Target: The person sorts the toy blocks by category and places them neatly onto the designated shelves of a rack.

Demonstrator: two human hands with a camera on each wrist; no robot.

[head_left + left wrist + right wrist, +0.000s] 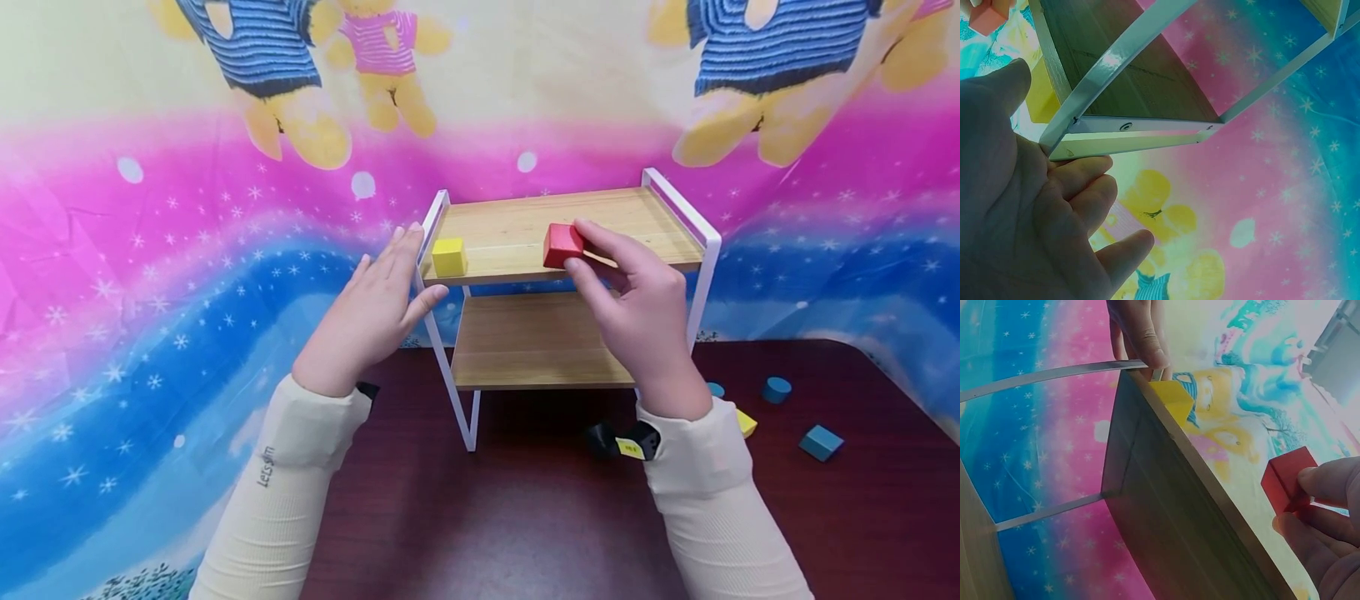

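My right hand [637, 308] pinches a red block [562, 245] between thumb and fingers. In the right wrist view the red block [1288, 480] is held off the shelf board, with a gap between them. A yellow cube [449, 257] sits at the front left corner of the top board [517, 225] of a small two-tier shelf. My left hand [375, 308] is beside that corner, its fingers extended along the white side frame [1110, 69]. The thumb is near the yellow cube [1042, 94], and the hand holds nothing.
The shelf's lower board [540, 342] lies under the top one, between white metal legs. On the dark red table [510, 517], to the right, lie a blue cylinder [777, 389], a blue block [821, 442] and a partly hidden yellow block [746, 423]. A printed cloth [187, 250] hangs behind.
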